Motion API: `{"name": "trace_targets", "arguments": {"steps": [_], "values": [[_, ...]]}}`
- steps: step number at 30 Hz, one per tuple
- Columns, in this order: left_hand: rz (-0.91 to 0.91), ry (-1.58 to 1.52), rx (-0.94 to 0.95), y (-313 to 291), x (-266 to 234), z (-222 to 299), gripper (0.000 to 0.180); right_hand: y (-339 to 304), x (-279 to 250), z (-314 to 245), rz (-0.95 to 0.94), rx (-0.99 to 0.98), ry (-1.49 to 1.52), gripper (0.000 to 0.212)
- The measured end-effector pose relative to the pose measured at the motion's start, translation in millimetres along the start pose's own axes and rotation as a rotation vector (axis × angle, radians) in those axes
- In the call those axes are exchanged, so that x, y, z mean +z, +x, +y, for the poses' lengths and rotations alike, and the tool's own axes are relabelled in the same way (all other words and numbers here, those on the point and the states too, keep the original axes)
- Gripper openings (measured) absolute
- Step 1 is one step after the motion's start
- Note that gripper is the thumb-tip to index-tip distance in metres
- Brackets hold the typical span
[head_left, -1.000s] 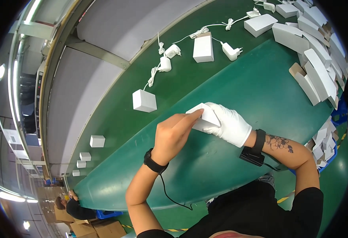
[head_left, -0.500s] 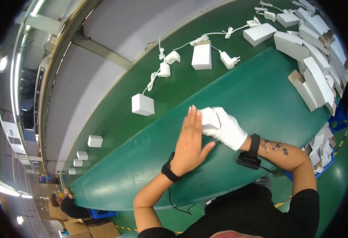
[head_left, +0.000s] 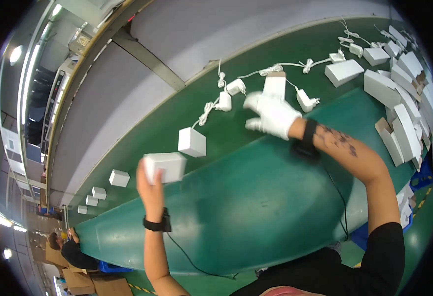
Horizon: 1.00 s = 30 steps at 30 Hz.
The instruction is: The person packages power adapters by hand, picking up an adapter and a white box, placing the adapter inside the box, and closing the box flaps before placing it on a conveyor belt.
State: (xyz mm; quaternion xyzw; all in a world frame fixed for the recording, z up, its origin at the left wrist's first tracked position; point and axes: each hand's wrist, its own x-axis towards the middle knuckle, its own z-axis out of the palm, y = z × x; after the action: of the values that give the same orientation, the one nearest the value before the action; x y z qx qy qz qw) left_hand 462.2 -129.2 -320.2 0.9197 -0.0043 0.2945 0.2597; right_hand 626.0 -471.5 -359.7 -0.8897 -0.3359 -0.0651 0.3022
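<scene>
Left of the carton (head_left: 192,143), the left hand (head_left: 150,190) is closed round a box (head_left: 171,166); swinging right could topple the carton. Right of it, the gloved right hand (head_left: 274,116) spreads, nothing seen in it; snagging the cord (head_left: 270,71) could drag the plug (head_left: 306,100).

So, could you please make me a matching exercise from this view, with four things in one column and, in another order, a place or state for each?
Column one
1. Left hand
2. Right hand
3. Open white boxes
4. Brown cardboard cartons

Column two
A. heaped at the right of the view
B. gloved in white, with spread fingers
C. at the lower left of the view
D. bare, holding a small white box

Right pairs: 1-D, 2-B, 3-A, 4-C
</scene>
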Motion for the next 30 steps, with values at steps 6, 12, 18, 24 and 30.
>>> {"name": "trace_targets", "arguments": {"steps": [6,12,18,24,30], "values": [[0.103,0.139,-0.206,12.0,-23.1,-152.5,0.05,127.0,29.5,20.6,0.098,0.26,-0.398,0.044],[0.139,0.209,0.264,60.5,46.8,29.8,0.053,146.0,45.4,64.5,-0.071,0.39,-0.547,0.034],[-0.577,0.505,0.057,136.0,170.2,85.0,0.064,139.1,-11.6,41.0,-0.065,0.174,-0.564,0.021],[-0.518,0.534,0.011,130.9,228.4,38.8,0.053,39.8,-111.3,39.7,0.336,-0.172,-0.587,0.013],[-0.381,0.338,0.119,97.2,147.6,131.4,0.04,-149.8,-197.9,45.9,0.159,0.368,-0.211,0.022]]}}
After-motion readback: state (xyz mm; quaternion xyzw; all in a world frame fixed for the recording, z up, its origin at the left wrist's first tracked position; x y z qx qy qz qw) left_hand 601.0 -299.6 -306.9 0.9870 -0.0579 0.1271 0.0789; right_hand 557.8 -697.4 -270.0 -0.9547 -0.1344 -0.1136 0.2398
